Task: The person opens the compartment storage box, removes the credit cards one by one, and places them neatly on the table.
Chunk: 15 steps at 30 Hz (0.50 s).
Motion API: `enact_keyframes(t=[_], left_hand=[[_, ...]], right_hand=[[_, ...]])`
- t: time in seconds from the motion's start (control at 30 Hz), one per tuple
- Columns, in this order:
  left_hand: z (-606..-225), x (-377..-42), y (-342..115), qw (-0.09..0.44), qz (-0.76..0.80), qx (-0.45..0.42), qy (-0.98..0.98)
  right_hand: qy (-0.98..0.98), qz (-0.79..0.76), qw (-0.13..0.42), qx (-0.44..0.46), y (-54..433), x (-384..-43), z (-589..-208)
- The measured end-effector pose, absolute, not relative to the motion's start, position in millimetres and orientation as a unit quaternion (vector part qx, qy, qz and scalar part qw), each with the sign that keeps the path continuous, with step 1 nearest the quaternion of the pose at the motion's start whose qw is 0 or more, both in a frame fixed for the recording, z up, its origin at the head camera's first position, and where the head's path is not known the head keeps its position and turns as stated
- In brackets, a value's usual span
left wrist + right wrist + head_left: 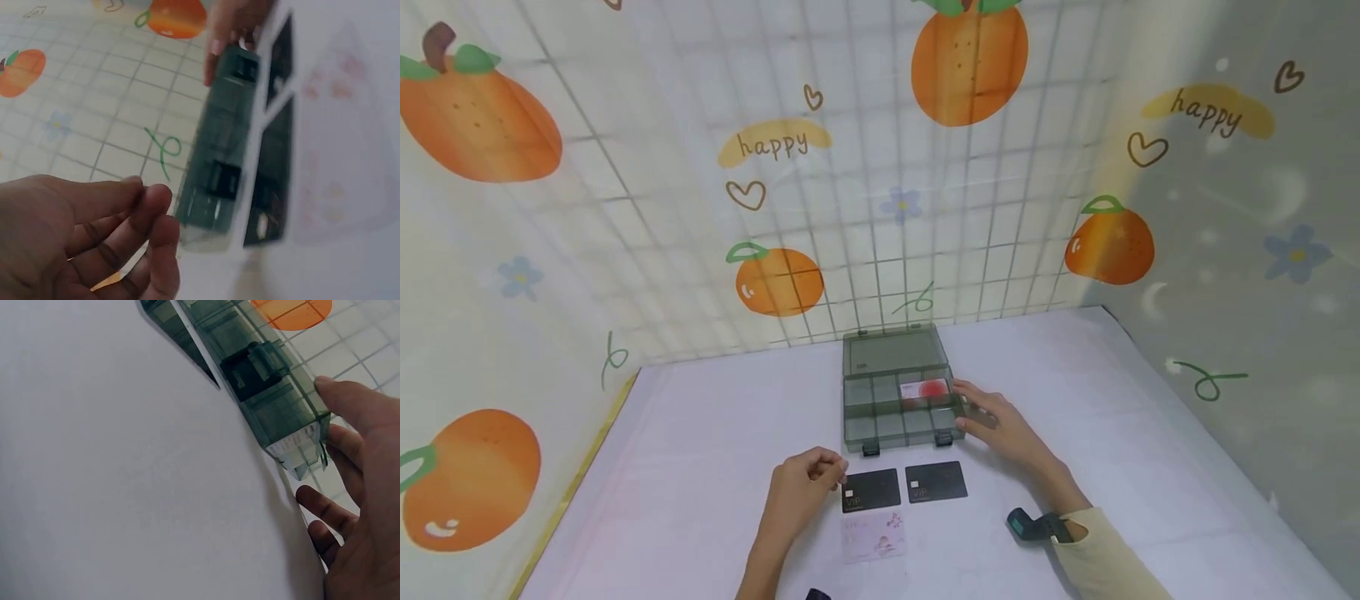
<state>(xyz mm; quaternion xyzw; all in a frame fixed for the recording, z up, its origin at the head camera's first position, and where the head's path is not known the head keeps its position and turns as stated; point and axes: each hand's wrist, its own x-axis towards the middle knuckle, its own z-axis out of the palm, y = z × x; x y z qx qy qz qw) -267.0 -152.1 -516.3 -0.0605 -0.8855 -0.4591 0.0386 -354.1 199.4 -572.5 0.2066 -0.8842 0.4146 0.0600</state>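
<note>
A translucent green compartment box [874, 427] stands with its lid [897, 354] folded back. In one of its compartments lies a small white-and-red item [925, 389]. My right hand [1011, 429] is at the box's right side, fingers spread along it; in the right wrist view the thumb [340, 397] is right at the upper edge. My left hand [805, 483], fingers loosely bent and thumb by the index fingertip, holds nothing and hovers near the left end of a black VIP card [874, 490]. A second black card [936, 482] lies to its right.
A pale pink floral card [874, 537] lies in front of the left black card. Two dark latches [870, 450] project from the box's front. White cloth covers the table [715, 433]; a printed curtain [647, 275] with oranges and a wire grid stands behind.
</note>
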Motion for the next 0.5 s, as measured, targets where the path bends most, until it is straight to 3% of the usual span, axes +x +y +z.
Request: enact_keyframes(t=[0.3, 0.5], left_hand=[[-503, -317, -127, 0.094, -0.455, -0.135, -0.875], [-502, -360, -118, 0.069, -0.409, -0.203, -0.887]], right_hand=[[-0.885, 0.414, 0.06, 0.203, 200, -354, -573], [-0.883, 0.417, 0.062, 0.206, 200, -352, -572]])
